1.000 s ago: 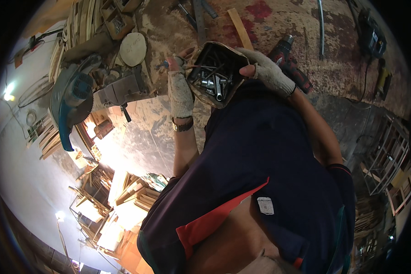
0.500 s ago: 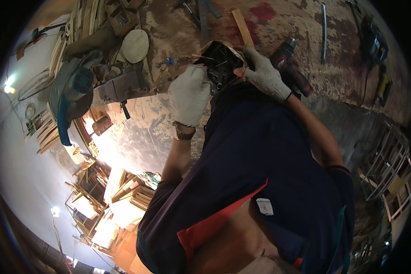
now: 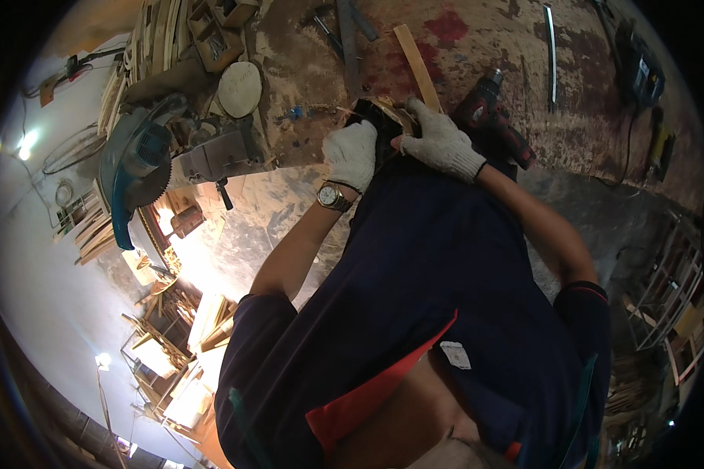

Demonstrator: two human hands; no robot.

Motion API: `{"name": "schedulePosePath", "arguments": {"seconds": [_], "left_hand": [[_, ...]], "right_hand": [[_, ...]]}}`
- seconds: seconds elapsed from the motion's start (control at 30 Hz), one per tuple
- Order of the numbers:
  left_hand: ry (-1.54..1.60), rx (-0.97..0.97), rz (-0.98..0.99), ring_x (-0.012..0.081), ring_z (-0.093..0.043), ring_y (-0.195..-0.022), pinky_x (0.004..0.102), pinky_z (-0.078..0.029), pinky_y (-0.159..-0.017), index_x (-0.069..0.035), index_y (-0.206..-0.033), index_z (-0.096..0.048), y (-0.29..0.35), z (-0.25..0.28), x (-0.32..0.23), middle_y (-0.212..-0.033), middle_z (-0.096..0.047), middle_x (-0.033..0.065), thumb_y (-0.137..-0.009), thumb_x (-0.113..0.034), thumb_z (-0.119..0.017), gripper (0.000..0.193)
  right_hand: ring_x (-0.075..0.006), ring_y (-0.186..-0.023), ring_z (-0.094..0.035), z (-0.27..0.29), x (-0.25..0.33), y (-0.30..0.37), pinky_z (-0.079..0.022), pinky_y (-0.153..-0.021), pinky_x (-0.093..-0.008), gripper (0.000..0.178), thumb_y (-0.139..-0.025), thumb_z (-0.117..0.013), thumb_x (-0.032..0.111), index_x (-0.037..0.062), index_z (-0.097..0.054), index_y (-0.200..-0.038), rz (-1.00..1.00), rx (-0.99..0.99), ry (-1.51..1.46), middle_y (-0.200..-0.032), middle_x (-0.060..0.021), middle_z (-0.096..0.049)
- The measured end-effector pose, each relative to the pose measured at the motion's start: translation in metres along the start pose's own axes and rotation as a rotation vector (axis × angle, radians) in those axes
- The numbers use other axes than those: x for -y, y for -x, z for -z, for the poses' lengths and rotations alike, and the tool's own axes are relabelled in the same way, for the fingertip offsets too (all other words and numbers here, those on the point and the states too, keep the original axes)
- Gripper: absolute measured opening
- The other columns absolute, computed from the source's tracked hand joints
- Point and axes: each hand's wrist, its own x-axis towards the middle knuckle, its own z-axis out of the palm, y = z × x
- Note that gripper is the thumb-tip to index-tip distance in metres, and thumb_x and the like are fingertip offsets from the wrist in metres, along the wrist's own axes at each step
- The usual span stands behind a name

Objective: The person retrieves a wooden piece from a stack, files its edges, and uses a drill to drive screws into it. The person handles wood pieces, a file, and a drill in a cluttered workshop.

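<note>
Both my hands wear white knit gloves. Between them, at the near edge of the workbench, is a small open container (image 3: 377, 119) with a dark inside and a wood-coloured far rim. It is tilted, and its contents are mostly out of sight. My left hand (image 3: 350, 155) is closed on its left side, with a wristwatch (image 3: 332, 196) below the glove. My right hand (image 3: 443, 145) grips its right side, thumb toward the near edge. Just right of that hand lies a red and black cordless drill (image 3: 493, 121). A thin wooden strip (image 3: 418, 69) runs away behind the fingers.
A circular-bladed saw (image 3: 142, 160) and a metal vise-like block (image 3: 220, 156) stand at the left edge of the bench (image 3: 508, 47). A round wooden disc (image 3: 239, 89) and a compartment box (image 3: 213, 39) lie beyond. A dark charger-like device (image 3: 643, 78) lies far right.
The container has tipped, so the dark metal pieces seen inside it before are now mostly hidden. My left hand has moved right and turned, bringing the watch face into view.
</note>
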Motion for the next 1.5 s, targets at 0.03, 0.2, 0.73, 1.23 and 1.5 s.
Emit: {"name": "schedulePosePath", "arguments": {"seconds": [0.03, 0.2, 0.73, 1.23, 1.5], "left_hand": [[0.003, 0.002, 0.002, 0.0309, -0.073, -0.074, 0.0402, -0.057, -0.063, -0.008, -0.082, -0.068, 0.001, -0.001, 0.0, -0.077, -0.07, 0.0132, -0.083, -0.011, -0.066, 0.004], [-0.003, 0.025, 0.013, 0.0345, -0.071, -0.076, 0.0439, -0.056, -0.064, -0.007, -0.085, -0.065, 0.003, -0.011, 0.004, -0.081, -0.069, 0.0139, -0.085, -0.014, -0.065, 0.006], [0.002, 0.029, -0.203, 0.0346, -0.072, -0.074, 0.0444, -0.057, -0.062, -0.007, -0.084, -0.069, -0.026, -0.031, 0.014, -0.077, -0.07, 0.0143, -0.086, -0.015, -0.064, 0.01], [0.056, 0.16, -0.083, 0.0365, -0.072, -0.081, 0.046, -0.055, -0.068, -0.009, -0.106, -0.065, -0.022, 0.039, 0.004, -0.08, -0.071, 0.0164, -0.086, -0.019, -0.067, 0.022], [1.473, 0.175, 0.291, 0.0062, -0.061, -0.072, 0.0219, -0.046, -0.062, 0.006, -0.122, -0.063, -0.011, 0.052, 0.049, -0.083, -0.068, -0.0007, -0.081, -0.005, -0.08, 0.046]], "right_hand": [[-0.0379, -0.12, -0.063, 0.001, 0.0, 0.0, -0.049, -0.102, -0.0461, 0.08, -0.081, -0.074, 0.05, 0.0051, -0.048, -0.142, -0.007, 0.01, -0.003, -0.127, -0.024, -0.065], [-0.038, -0.118, -0.064, 0.005, 0.005, 0.006, -0.049, -0.1, -0.0445, 0.079, -0.08, -0.071, 0.048, 0.0064, -0.048, -0.143, 0.0, 0.016, 0.003, -0.125, -0.0237, -0.065], [-0.0407, -0.116, -0.064, 0.003, -0.007, 0.006, -0.05, -0.098, -0.0459, 0.077, -0.08, -0.065, 0.049, 0.0051, -0.049, -0.142, -0.024, -0.017, -0.072, -0.121, -0.0263, -0.066], [-0.0423, -0.119, -0.063, 0.006, -0.018, 0.0, -0.048, -0.101, -0.0446, 0.074, -0.087, -0.06, 0.053, 0.0016, -0.051, -0.14, -0.095, -0.052, -0.19, -0.126, -0.0285, -0.065], [-0.0406, -0.114, -0.065, 0.001, -0.029, -0.004, -0.049, -0.096, -0.0443, 0.069, -0.086, -0.063, 0.049, 0.0049, -0.052, -0.139, -0.094, -0.115, -0.234, -0.12, -0.0252, -0.068]]}}
